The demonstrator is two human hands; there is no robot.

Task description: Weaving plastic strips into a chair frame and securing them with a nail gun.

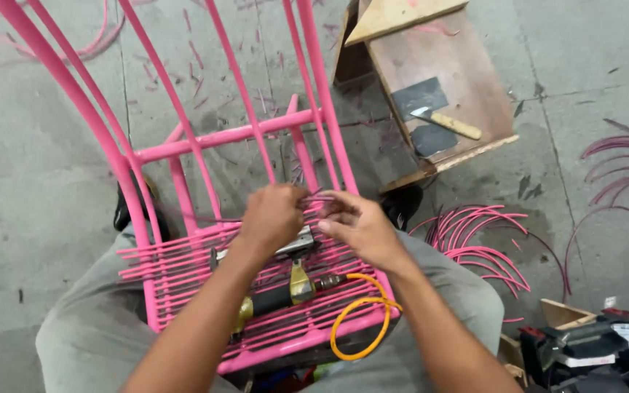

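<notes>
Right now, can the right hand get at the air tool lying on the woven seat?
Probably yes: the air tool lies uncovered on the pink seat just below the right hand; only the left forearm crosses nearby.

I am seeing a bright pink chair frame (205, 138) with a seat (183, 273) striped in pink cords, showing against a grey concrete floor (30, 189). A black and brass-coloured air tool (285, 291) is trailing an orange hose (362, 320). Loose cords (475, 236) are lying pink, a knife (447, 123) is showing a pale yellow handle on a brown board (460, 73), and my trousers (89, 335) are looking grey
</notes>
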